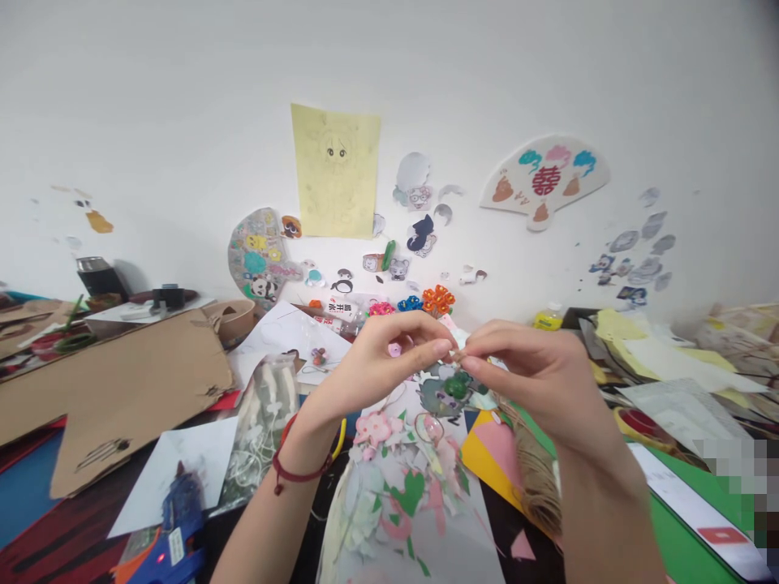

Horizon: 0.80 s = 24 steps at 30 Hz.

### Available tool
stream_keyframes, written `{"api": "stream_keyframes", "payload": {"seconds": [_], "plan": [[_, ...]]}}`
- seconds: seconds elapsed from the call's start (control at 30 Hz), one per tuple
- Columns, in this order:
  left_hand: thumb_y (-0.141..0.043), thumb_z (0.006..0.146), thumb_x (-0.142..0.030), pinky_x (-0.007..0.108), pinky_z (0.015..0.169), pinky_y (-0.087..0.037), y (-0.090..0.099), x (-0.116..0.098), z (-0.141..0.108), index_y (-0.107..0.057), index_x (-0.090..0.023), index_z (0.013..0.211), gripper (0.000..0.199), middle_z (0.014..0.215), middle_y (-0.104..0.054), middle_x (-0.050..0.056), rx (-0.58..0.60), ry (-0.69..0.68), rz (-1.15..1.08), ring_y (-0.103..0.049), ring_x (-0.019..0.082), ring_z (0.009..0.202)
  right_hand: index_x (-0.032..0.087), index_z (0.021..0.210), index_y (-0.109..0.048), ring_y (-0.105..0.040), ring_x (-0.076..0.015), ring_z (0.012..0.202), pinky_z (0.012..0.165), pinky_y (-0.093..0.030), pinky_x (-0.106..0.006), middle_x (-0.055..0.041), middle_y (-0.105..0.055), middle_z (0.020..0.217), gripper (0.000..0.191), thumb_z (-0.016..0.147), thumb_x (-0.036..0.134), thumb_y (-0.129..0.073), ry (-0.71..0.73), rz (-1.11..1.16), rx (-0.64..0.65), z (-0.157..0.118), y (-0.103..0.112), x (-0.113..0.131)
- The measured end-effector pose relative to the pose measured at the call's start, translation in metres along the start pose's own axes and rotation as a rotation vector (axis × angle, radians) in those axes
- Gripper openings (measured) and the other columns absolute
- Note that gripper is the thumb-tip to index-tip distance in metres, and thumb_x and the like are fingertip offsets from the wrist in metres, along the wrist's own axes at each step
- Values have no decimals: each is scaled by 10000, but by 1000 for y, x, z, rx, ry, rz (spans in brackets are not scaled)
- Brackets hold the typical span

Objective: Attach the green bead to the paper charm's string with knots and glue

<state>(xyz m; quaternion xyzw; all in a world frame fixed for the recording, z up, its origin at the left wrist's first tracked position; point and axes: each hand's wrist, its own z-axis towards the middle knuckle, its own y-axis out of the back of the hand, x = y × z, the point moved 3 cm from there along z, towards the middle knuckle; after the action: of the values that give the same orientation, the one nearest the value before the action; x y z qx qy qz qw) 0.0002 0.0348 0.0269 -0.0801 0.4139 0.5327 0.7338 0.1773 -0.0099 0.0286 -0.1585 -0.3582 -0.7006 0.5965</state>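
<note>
My left hand and my right hand meet above the middle of the work table, each closed in a pinch. Between their fingertips is a tiny pale tan bit, too small to name. Just below hangs or lies a grey-green cutout with a dark green lump; I cannot tell if it is joined to what I pinch. Under my hands, pink paper flowers, green paper scraps and pale petals cover a white sheet. Beside my right wrist is a bundle of brown twine.
A blue glue gun with a lit red light lies front left, near a clear bag of white cord. Cardboard spreads across the left. At right are a phone on a green sheet and stacked papers. Small bright flowers stand behind.
</note>
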Motion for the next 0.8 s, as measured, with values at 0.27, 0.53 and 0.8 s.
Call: {"api": "stream_keyframes", "payload": {"seconds": [0.27, 0.53, 0.8], "plan": [[-734, 897, -247, 253, 660, -443, -4, -12, -3, -735, -169, 945, 92, 891, -745, 12, -61, -122, 129, -603, 98, 739, 261, 814, -774, -638, -150, 753, 691, -494, -306, -8, -724, 793, 121, 865, 165, -722, -19, -7, 10, -1, 1, 2], [-759, 874, -261, 252, 621, -445, -3, -10, -3, -738, -181, 846, 87, 804, -738, 8, -120, -86, 126, -614, 109, 706, 265, 841, -778, -639, -157, 763, 698, -492, -311, -17, -722, 825, 97, 889, 216, -711, -45, -91, 34, -3, 2, 7], [-761, 872, -276, 255, 622, -448, -5, -9, -4, -738, -180, 818, 112, 770, -738, 8, -133, -114, 148, -611, 113, 684, 237, 758, -741, -606, -136, 719, 661, -474, -280, -1, -696, 756, 127, 882, 261, -730, -35, -43, -1, 1, 0, 4]]}}
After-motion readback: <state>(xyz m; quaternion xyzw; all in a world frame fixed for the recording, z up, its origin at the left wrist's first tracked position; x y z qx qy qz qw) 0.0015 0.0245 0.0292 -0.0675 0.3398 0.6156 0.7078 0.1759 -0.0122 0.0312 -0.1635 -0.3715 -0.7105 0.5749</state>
